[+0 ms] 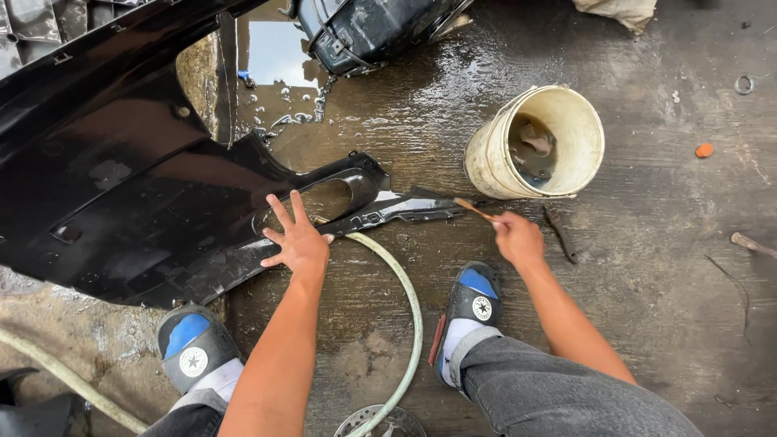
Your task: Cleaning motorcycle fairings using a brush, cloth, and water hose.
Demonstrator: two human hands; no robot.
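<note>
My left hand (298,239) rests flat, fingers spread, on the lower edge of a large black plastic car bumper (121,186) lying on the wet concrete floor. My right hand (516,237) is closed around a thin wooden stick or brush handle (474,210), whose tip points left toward the bumper's narrow end. A dirty cream bucket (566,121) lies tipped on its side just beyond my right hand, with something lumpy inside.
A pale hose (409,291) curves between my feet in blue-and-black sandals (473,303). A dark metal tool (560,233) lies right of my hand. A puddle (279,57) and a black container (364,28) sit at the top. A metal disc (380,422) lies at the bottom.
</note>
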